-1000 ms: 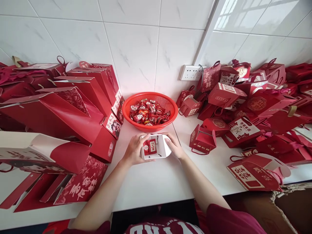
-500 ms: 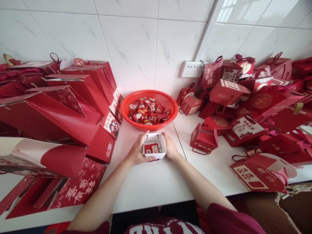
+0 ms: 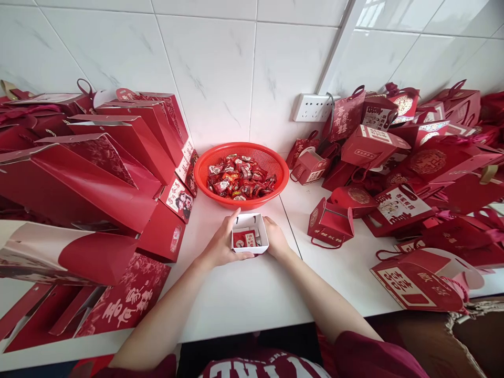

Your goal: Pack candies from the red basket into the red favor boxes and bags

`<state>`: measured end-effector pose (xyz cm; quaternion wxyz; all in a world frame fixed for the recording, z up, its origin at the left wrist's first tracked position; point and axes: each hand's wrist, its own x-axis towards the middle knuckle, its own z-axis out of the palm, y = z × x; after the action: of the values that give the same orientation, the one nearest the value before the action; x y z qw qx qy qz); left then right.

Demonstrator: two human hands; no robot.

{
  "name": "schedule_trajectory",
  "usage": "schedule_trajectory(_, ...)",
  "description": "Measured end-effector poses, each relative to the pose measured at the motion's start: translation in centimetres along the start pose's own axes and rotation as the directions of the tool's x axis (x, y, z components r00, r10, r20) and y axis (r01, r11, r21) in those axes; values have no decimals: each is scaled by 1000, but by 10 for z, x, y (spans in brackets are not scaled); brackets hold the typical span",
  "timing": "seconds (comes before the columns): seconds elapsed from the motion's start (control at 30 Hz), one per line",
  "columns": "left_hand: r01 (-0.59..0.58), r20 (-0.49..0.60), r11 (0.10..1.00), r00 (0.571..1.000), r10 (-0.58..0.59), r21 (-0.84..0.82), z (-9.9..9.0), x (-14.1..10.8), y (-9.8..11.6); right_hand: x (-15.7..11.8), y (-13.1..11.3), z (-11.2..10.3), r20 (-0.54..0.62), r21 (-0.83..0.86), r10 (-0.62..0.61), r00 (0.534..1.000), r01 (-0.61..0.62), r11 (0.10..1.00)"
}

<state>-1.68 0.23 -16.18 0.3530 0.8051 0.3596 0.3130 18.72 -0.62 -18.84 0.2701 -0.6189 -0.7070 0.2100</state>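
A small open-topped box with white inner walls is held between both hands, just in front of the red basket. My left hand is closed on its left side, thumb up by the rim and fingers at the lower front. On the opposite side my right hand grips the box, its fingers partly hidden behind it. Inside lies a red and cream printed packet, with other pale pieces that I cannot make out. The red plastic basket holds many red-wrapped candies.
Large red gift bags stand in rows at the left. Red gift boxes with handles are heaped at the right, one small box nearest the hands. A power strip is on the tiled wall; a cardboard carton sits below the table's right edge.
Both hands keep the same hold on the box. The view has shifted very slightly; nothing was picked up or let go.
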Motion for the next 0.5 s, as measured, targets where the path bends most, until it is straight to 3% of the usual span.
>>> schedule_trajectory(0.17, -2, -5, 1000, 1000, 2, 12, -1, 1, -4, 1, 1, -3, 1, 71, -14, 1000, 14, 997)
schedule_trajectory(0.3, -109, -53, 989, 992, 114, 97, -5, 2, -3, 1, 4, -15, -45, 159, 18, 999, -10, 987)
schedule_trajectory(0.4, -169, -78, 965, 979, 188, 199, -11, 2, 1, -1, 7, -30, -195, 311, 52, 980, 12, 950)
schedule_trajectory(0.5, -157, -55, 963, 983, 173, 217, -16, 1, 4, -8, 6, -43, -411, 440, 32, 911, 167, 883)
